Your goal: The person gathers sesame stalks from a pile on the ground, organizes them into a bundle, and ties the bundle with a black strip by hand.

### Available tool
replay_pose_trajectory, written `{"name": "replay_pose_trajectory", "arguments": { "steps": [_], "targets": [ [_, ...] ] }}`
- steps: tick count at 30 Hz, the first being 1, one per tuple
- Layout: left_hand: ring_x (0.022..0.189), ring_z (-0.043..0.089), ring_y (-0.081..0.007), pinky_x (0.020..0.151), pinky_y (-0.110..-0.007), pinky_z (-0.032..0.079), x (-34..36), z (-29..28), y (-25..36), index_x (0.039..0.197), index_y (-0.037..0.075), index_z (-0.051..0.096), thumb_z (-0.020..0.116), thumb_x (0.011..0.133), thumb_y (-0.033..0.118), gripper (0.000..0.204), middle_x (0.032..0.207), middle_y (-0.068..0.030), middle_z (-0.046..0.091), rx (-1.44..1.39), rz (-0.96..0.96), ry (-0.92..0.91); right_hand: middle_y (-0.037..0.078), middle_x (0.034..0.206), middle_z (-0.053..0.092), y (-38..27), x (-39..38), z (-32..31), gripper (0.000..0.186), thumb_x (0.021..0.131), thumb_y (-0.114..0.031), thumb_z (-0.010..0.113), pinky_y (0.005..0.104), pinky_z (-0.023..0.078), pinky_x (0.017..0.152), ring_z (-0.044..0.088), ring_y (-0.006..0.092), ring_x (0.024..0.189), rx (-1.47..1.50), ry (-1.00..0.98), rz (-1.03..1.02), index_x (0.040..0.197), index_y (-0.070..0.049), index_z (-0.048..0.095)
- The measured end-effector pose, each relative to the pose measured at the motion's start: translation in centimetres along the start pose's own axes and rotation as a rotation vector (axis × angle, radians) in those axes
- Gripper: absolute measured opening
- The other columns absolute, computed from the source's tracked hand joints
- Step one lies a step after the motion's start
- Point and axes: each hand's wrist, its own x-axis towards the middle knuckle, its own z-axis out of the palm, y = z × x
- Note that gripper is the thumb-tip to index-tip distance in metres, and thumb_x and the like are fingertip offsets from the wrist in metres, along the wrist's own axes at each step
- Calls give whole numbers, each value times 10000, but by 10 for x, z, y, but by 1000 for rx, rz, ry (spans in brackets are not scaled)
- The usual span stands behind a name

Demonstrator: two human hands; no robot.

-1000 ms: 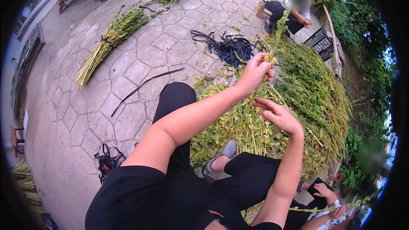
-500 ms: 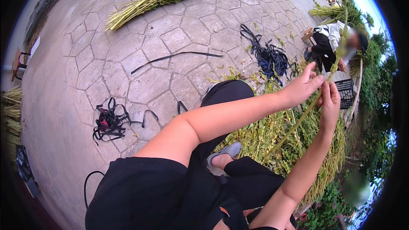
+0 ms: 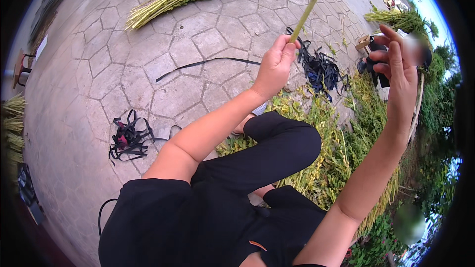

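My left hand [image 3: 277,66] is closed round the lower end of a long green stalk [image 3: 311,7]. The stalk slants up and away to the right and leaves the top of the view. Off to the right, my right hand [image 3: 402,76] is raised with its fingers apart and nothing in them. Below and between my arms lies a heap of cut green and yellowing leafy stalks [image 3: 316,151], partly hidden by my bent leg.
Tied stalk bundles [image 3: 168,1] lie on the paving at the back. Black straps are piled [image 3: 319,71] beyond my left hand and again [image 3: 129,141] at the left; a single strap [image 3: 208,61] lies between. Another person [image 3: 378,59] sits at the far right, mostly behind my right hand.
My right hand has let go of the stalk and moved up and right, its fingers now spread. My left hand has carried the stalk leftward, and my bent leg has shifted right.
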Motion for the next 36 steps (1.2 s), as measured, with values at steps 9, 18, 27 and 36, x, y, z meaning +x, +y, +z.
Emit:
{"name": "replay_pose_trajectory", "arguments": {
  "steps": [9, 18, 27, 36],
  "targets": [
    [598, 492, -168, 566, -329, 407, -146, -257, -140, 968, 58, 539, 421, 1006, 243, 223, 661, -67, 501, 780, -325, 540, 20, 957, 640, 164, -227, -14, 248, 1013, -186, 486, 185, 472, 674, 589, 61, 784, 159, 149, 738, 1185, -42, 592],
    [594, 541, -203, 577, -364, 431, -201, -304, -243, 973, 58, 558, 417, 995, 218, 214, 644, -86, 527, 851, -537, 538, -9, 941, 605, 200, -324, 8, 218, 1006, -170, 496, 184, 483, 671, 570, 44, 790, 247, 317, 1014, 1162, -59, 599],
    [906, 576, -281, 798, -408, 448, -209, -346, -255, 1114, 39, 523, 512, 938, 192, 234, 975, -138, 589, 1248, -745, 598, -59, 842, 574, 196, -336, 22, 227, 995, -247, 532, 176, 347, 581, 456, 16, 657, 152, 201, 997, 1111, -59, 584],
    [1324, 354, -324, 1104, -478, 271, -71, -298, -263, 1380, 50, 377, 599, 795, 74, 626, 1425, -128, 397, 1567, -313, 179, -2, 1025, 651, 215, -349, 9, 254, 956, -109, 550, 244, 467, 778, 590, 98, 894, 132, 48, 1037, 1182, 3, 584]
  ]
}}
